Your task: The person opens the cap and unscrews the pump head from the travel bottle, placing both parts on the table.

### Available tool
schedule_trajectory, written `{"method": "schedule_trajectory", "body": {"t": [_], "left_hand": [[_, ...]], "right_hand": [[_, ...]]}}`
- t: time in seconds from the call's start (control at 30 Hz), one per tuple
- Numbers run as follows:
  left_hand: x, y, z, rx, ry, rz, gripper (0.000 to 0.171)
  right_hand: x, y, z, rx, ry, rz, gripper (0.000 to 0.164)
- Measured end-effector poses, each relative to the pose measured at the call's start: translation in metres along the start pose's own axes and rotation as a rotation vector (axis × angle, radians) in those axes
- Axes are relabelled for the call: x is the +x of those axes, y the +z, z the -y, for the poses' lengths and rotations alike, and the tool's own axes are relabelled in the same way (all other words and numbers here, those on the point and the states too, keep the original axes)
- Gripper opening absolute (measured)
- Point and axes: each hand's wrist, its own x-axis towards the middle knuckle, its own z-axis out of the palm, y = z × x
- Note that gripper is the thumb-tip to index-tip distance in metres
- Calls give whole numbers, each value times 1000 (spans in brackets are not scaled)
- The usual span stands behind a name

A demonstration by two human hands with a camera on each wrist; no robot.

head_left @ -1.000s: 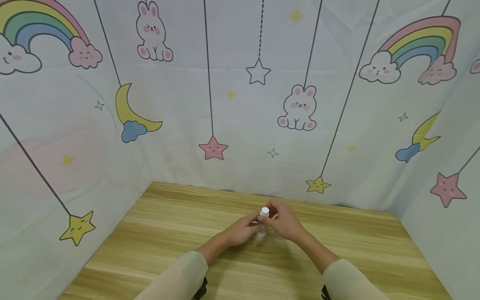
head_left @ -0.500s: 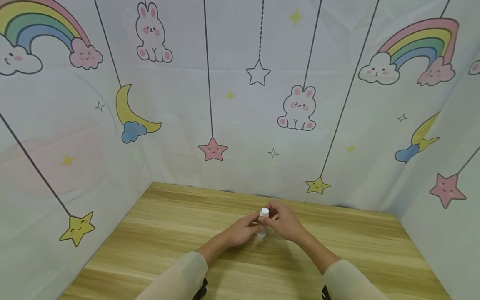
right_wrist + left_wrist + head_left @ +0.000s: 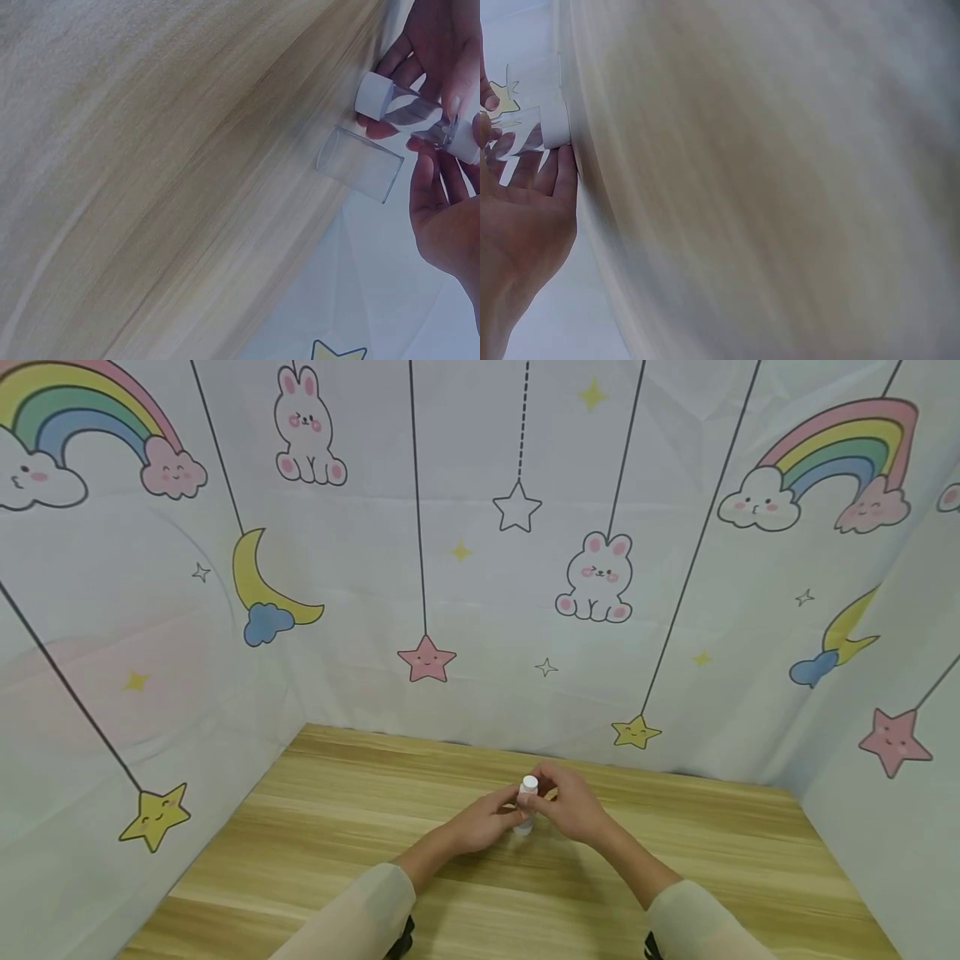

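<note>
A small clear bottle with a white cap [image 3: 530, 783] and a white bottom [image 3: 373, 95] stands upright on the wooden table. My left hand [image 3: 480, 824] holds it from the left, fingers round its see-through middle [image 3: 411, 111]. With thumb and fingers, my right hand [image 3: 573, 803] pinches its upper part, just below or at the cap's edge; the exact contact is hard to make out. In the left wrist view, fingers of the left hand [image 3: 525, 225] lie along the white bottom near the tabletop. A clear cylinder [image 3: 360, 163] stands close by on the table, seen only in the right wrist view.
The wood-grain tabletop [image 3: 360, 802] spreads around both hands. White fabric walls [image 3: 480, 585] printed with rabbits, stars, moons and rainbows close it in at the back, left and right. Pale sleeves [image 3: 360, 910] cover both forearms.
</note>
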Motion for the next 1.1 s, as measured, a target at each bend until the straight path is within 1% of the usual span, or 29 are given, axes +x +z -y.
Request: {"method": "schedule_trajectory", "body": {"t": [0.27, 0.5, 0.77, 1.0, 1.1], "left_hand": [[0, 1, 2, -6, -8, 1, 46], [0, 1, 2, -10, -9, 1, 47], [1, 1, 3, -21, -11, 12, 54], [1, 1, 4, -20, -4, 11, 47], [1, 1, 4, -19, -7, 10, 47]], "right_hand": [[-1, -1, 0, -16, -26, 3, 7], [-2, -2, -2, 13, -64, 23, 7], [-1, -1, -3, 17, -54, 38, 6], [0, -1, -3, 13, -93, 52, 6], [0, -2, -4, 11, -96, 52, 6]]}}
